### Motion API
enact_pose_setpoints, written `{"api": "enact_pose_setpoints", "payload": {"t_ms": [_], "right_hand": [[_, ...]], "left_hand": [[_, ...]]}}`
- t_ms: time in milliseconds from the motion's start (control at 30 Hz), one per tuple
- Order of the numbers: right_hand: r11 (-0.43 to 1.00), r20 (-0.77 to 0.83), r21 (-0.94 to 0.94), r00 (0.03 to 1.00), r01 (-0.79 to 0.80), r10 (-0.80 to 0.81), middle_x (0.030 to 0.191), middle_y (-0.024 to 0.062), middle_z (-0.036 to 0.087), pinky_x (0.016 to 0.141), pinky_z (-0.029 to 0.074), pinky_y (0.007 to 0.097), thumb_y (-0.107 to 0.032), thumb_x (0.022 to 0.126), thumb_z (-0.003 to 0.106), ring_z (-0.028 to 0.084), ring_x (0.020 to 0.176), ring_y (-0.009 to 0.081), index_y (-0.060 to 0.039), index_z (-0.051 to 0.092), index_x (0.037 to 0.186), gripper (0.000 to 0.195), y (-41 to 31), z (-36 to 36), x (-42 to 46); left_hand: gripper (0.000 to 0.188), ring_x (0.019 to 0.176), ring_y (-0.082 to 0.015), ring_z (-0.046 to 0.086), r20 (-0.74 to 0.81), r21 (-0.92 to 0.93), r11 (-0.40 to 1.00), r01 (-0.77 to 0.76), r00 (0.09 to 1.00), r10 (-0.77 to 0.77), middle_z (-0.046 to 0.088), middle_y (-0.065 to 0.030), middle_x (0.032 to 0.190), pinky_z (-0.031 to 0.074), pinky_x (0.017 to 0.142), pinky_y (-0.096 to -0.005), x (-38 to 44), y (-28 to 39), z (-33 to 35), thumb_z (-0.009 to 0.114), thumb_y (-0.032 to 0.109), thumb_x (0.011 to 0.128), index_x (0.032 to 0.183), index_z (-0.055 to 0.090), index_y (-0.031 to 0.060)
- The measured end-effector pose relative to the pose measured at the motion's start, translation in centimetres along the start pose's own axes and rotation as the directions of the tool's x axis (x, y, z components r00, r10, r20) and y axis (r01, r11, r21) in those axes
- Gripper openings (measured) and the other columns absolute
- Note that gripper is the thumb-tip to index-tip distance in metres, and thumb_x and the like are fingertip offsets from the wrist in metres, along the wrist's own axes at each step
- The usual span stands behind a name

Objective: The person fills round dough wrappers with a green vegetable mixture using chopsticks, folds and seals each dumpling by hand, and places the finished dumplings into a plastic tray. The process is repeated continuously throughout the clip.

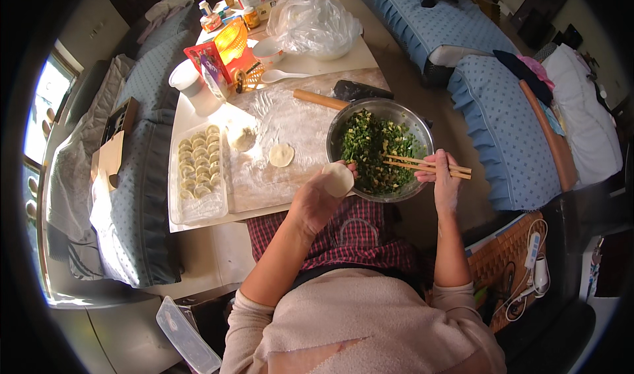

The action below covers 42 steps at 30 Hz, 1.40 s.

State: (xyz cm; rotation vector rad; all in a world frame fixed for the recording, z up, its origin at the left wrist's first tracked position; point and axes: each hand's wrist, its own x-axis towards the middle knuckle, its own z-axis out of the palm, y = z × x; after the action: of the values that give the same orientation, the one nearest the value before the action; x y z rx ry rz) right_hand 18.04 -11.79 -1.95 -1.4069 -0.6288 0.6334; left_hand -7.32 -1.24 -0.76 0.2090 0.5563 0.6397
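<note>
A round dough wrapper (338, 180) lies on the palm and fingers of my left hand (317, 200), just left of a steel bowl (421, 188). My right hand (442, 170) grips a pair of wooden chopsticks (458, 171), their tips in the chopped green filling with yellow bits (371, 151) inside the bowl. Another flat wrapper (281, 155) rests on the floured board (262, 186). Behind it to the left sits a ball of dough (241, 136) in bright sunlight. Rows of folded dumplings (199, 158) fill much of a clear plastic tray (200, 213) at the table's left side.
A wooden rolling pin (319, 99) reaches behind the bowl, near a dark wrapped bundle (364, 91). Farther back are a white spoon (285, 75), a bowl (267, 51), an orange basket (231, 40), a white tub (186, 78), jars and a large plastic bag (314, 25).
</note>
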Motion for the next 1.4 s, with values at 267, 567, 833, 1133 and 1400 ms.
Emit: {"api": "enact_pose_setpoints", "payload": {"t_ms": [267, 567, 833, 1133, 1400], "right_hand": [[0.902, 0.240, -0.161, 0.903, 0.400, -0.357, 0.078, 0.0099, 0.065, 0.056, 0.056, 0.0255, -0.028, 0.103, 0.044, 0.068, 0.062, 0.0171, 0.0042, 0.060, 0.085, 0.040, 1.0, 0.6, -2.3], [0.890, 0.232, -0.143, 0.888, 0.434, -0.396, 0.079, 0.0076, 0.060, 0.051, 0.048, 0.0227, -0.032, 0.102, 0.048, 0.058, 0.060, 0.0109, 0.0019, 0.061, 0.088, 0.039, -1.5, -0.8, -2.6], [0.995, 0.126, -0.104, 0.992, -0.013, 0.026, 0.078, 0.0091, 0.063, 0.046, 0.045, 0.0190, -0.035, 0.102, 0.047, 0.057, 0.057, 0.0087, 0.0011, 0.061, 0.090, 0.040, -1.3, -1.0, -1.8], [0.989, -0.078, -0.148, 0.997, -0.005, -0.006, 0.080, 0.0133, 0.068, 0.048, 0.050, 0.0217, -0.046, 0.101, 0.043, 0.062, 0.057, 0.0125, 0.0033, 0.065, 0.094, 0.055, -0.8, -2.3, 0.1], [0.988, 0.048, -0.039, 0.987, -0.150, 0.152, 0.074, 0.0146, 0.066, 0.048, 0.053, 0.0228, -0.047, 0.101, 0.041, 0.063, 0.053, 0.0158, 0.0060, 0.064, 0.091, 0.059, 0.0, -0.5, -1.2]], "left_hand": [[0.036, 0.117, -0.0299, 0.057, -0.014, 0.032, 0.999, 0.007, 1.000, -0.006, 0.055, -0.0209, 0.129, 0.046, 0.104, -0.0390, -0.1, -0.1, 0.4, 0.031, 0.013, 0.102, 0.132, 0.043, -0.0041], [0.035, 0.118, -0.0319, 0.055, -0.028, -0.048, 0.999, -0.010, 1.000, 0.009, 0.055, -0.0222, 0.128, 0.044, 0.105, -0.0412, -0.8, 0.3, 1.0, 0.028, 0.018, 0.105, 0.128, 0.043, -0.0036], [0.038, 0.120, -0.0324, 0.055, -0.015, -0.026, 1.000, 0.005, 1.000, -0.005, 0.054, -0.0219, 0.129, 0.045, 0.104, -0.0415, -0.7, 0.2, 0.4, 0.030, 0.014, 0.101, 0.132, 0.042, -0.0038], [0.038, 0.119, -0.0298, 0.056, 0.003, 0.010, 0.999, 0.035, 0.999, -0.035, 0.056, -0.0186, 0.127, 0.046, 0.102, -0.0411, -0.9, -0.2, 0.2, 0.035, 0.016, 0.098, 0.130, 0.046, -0.0017], [0.037, 0.121, -0.0346, 0.054, 0.002, -0.009, 0.999, 0.039, 0.999, -0.039, 0.051, -0.0246, 0.132, 0.048, 0.103, -0.0423, -1.0, -0.3, 0.0, 0.040, 0.010, 0.098, 0.130, 0.043, -0.0073]]}}
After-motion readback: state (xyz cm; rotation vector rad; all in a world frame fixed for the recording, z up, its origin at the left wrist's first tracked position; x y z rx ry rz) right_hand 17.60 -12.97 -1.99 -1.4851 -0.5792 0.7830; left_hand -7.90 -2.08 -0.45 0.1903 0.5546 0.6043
